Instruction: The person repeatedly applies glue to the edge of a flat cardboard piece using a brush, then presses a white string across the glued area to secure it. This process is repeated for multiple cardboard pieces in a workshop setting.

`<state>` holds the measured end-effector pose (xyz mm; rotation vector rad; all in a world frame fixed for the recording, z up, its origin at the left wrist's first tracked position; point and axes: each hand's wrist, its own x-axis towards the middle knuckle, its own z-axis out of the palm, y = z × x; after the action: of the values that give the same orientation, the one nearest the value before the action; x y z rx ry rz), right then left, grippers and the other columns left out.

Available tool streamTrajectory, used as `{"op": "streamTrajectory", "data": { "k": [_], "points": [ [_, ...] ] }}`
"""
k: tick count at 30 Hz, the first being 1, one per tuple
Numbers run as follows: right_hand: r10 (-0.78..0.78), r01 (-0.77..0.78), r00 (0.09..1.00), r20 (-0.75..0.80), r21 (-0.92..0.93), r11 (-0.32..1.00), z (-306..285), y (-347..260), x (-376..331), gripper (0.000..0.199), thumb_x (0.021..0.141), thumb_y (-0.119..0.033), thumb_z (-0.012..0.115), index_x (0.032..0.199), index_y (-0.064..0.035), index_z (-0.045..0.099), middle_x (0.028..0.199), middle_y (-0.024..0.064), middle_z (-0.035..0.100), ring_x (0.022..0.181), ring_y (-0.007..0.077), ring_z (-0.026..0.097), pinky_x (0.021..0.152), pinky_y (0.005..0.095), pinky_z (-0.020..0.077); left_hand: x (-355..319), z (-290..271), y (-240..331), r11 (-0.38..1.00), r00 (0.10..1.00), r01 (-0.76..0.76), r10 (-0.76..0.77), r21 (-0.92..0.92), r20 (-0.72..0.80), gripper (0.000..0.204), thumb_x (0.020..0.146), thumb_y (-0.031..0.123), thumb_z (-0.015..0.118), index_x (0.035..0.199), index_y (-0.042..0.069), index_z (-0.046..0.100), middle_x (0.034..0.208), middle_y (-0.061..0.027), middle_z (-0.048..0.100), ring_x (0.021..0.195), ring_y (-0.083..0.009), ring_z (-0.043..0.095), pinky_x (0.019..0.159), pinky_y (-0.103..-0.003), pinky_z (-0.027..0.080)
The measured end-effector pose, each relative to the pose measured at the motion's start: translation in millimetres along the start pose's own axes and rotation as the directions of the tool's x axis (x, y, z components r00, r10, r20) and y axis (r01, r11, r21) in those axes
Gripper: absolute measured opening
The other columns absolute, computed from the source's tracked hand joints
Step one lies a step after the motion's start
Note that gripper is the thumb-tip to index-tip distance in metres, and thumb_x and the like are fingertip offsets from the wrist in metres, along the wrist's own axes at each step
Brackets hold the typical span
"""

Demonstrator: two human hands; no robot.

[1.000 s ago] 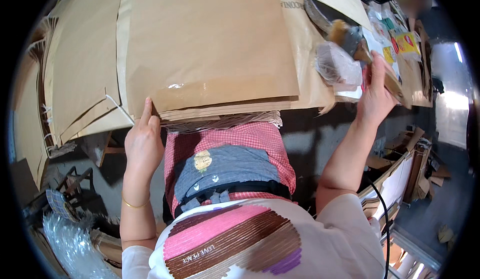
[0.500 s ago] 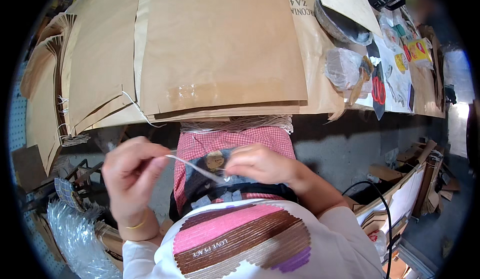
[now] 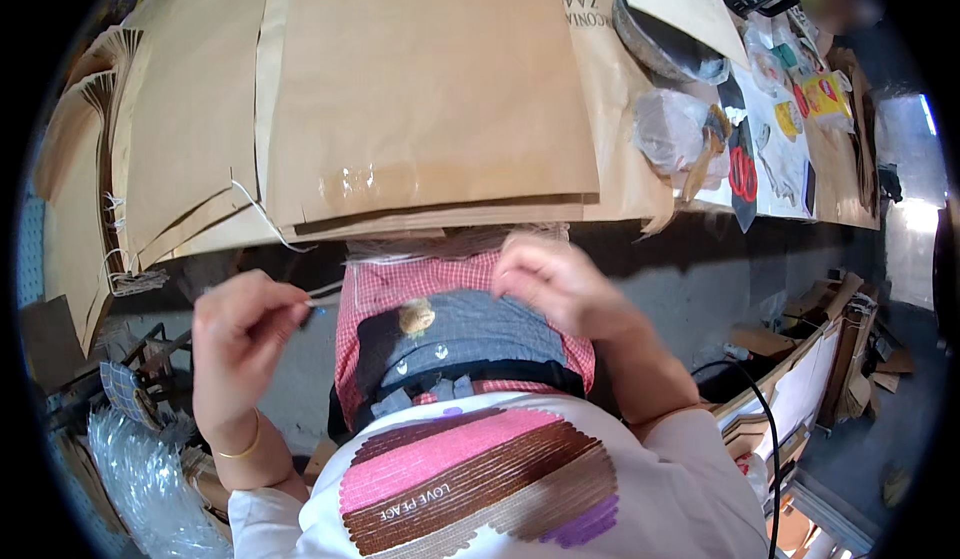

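Observation:
Raised over the left side of my lap, my left hand [image 3: 240, 334] pinches a thin white string [image 3: 322, 290] between thumb and fingertips. A short length of it sticks out to the right, smeared by motion. My right hand [image 3: 552, 281] is closed just below the table edge, at the right end of a bundle of pale strings [image 3: 430, 246] lying across my lap. What its fingers hold, if anything, I cannot make out. Beyond the hands, a stack of brown paper sheets [image 3: 430, 89] lies on the table. Another white string [image 3: 262, 214] hangs from the brown paper stack on the left [image 3: 195, 99].
At the far left stand folded brown paper bundles [image 3: 80, 159]. On the table's right are a bowl [image 3: 660, 44] under a pale board, a plastic-wrapped lump [image 3: 675, 139], red-handled scissors [image 3: 742, 172] and a yellow packet [image 3: 828, 99]. A black cable [image 3: 768, 409] curves at the lower right.
My hands have moved apart: the right went up and to the right toward the string bundle, the left slightly left. The white string no longer stretches between them. The view has shifted slightly.

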<state>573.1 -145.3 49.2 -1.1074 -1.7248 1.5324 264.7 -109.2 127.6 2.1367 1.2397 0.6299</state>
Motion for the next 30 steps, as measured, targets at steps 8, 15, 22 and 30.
{"op": "streamTrajectory", "data": {
  "k": [8, 15, 22, 30],
  "points": [
    [-0.063, 0.023, 0.983, 0.17, 0.226, 0.974, 45, -25, 36, 0.025, 0.09, -0.021, 0.06, 0.107, -0.0016, 0.059, 0.108, 0.0139, 0.06, 0.103, 0.0223, 0.056, 0.09, 0.0327, 0.0434, 20, 35, 26, 0.968, 0.97, -0.204, 0.22, -0.145, 0.105, 0.014, 0.067, -0.007, 0.068, 0.078, 0.0, 0.062, 0.062, -0.0103, 0.055, 0.053, -0.024, 0.054, 0.048, -0.033, 0.04],
    [0.032, -0.032, 0.996, -0.083, -0.001, 0.999, -33, -24, -27, 0.013, 0.086, -0.006, 0.062, 0.093, -0.0004, 0.07, 0.083, 0.0067, 0.064, 0.076, 0.0128, 0.059, 0.068, 0.0248, 0.0463, -6, -8, -12, 0.996, 0.999, -0.025, 0.027, 0.09, -0.018, 0.012, 0.069, -0.009, 0.066, 0.078, -0.001, 0.062, 0.059, -0.008, 0.05, 0.052, -0.0178, 0.049, 0.048, -0.029, 0.035],
    [0.172, -0.245, 0.835, -0.522, -0.073, 0.967, -96, -1, -9, 0.01, 0.082, -0.004, 0.066, 0.09, 0.001, 0.068, 0.073, 0.0012, 0.061, 0.067, 0.0078, 0.055, 0.06, 0.0212, 0.043, 51, 11, -65, 0.999, 0.992, 0.037, -0.04, -0.021, -0.117, 0.006, 0.08, -0.002, 0.065, 0.086, -0.003, 0.066, 0.067, -0.0066, 0.061, 0.062, -0.0108, 0.054, 0.058, -0.024, 0.043],
    [0.247, -0.324, 0.791, -0.56, -0.042, 0.945, -97, 71, 12, 0.009, 0.076, -0.005, 0.07, 0.079, -0.0028, 0.062, 0.067, -0.0021, 0.055, 0.06, 0.0063, 0.053, 0.053, 0.0221, 0.0436, 51, 65, -119, 0.982, 0.966, 0.177, -0.161, 0.064, -0.201, 0.008, 0.075, 0.003, 0.07, 0.081, -0.001, 0.067, 0.077, -0.0093, 0.06, 0.07, -0.0213, 0.06, 0.064, -0.03, 0.047]
  ]
}}
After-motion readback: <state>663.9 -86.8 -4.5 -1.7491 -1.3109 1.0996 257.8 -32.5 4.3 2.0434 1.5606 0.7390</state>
